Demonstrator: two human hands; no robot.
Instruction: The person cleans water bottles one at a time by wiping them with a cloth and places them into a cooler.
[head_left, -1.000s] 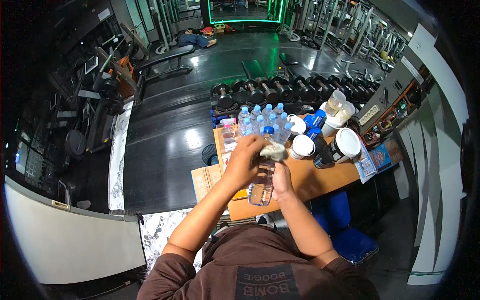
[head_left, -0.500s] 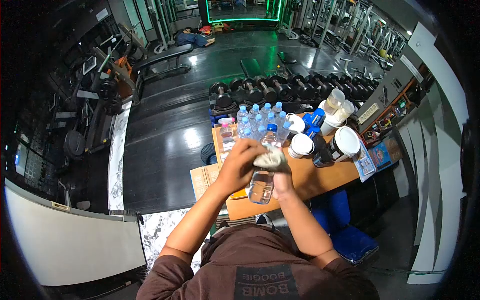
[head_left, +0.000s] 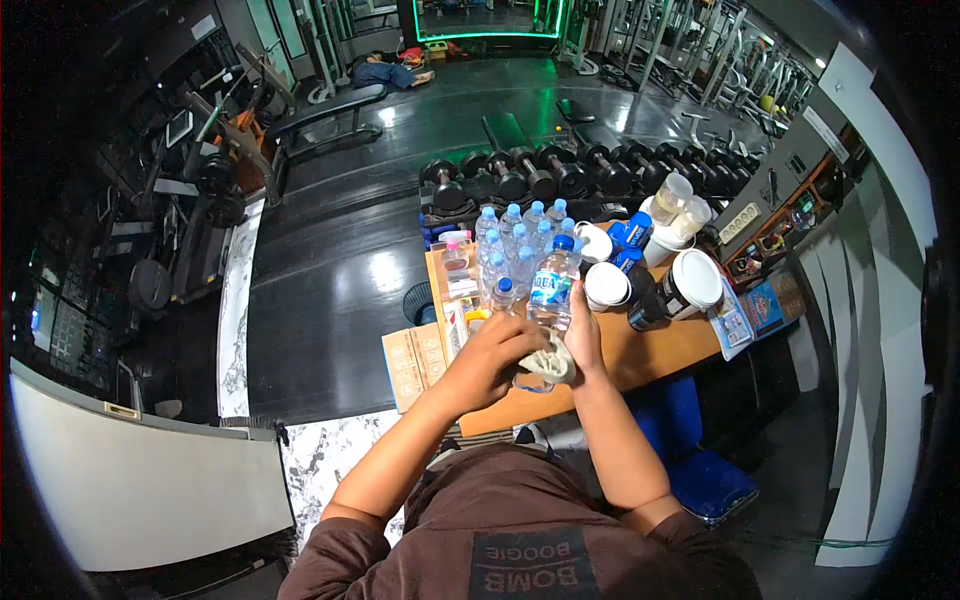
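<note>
A clear water bottle [head_left: 551,289] with a blue cap and a blue-and-green label is gripped in my right hand [head_left: 584,338], tilted over the table. The fingers of my left hand [head_left: 494,357] are closed on a pale cloth [head_left: 549,362], pressed against the bottle's lower part. The cloth hides most of the bottle's base. Just beyond my left hand, a smaller bottle [head_left: 503,292] with a dark blue cap stands on the wooden table [head_left: 650,352]. Several water bottles [head_left: 517,238] with light blue caps are grouped behind the held one.
White-lidded tubs [head_left: 694,280], blue containers [head_left: 632,232] and clear jars [head_left: 672,197] stand at the table's right. A cardboard box [head_left: 412,362] is at its left edge. Dumbbells [head_left: 540,178] line a rack behind. A blue chair [head_left: 705,485] is at the lower right. A person [head_left: 388,74] lies far back.
My left hand and the cloth have moved from the upper part of the bottle down to its lower part. The label now faces me, and my right hand sits higher along the bottle.
</note>
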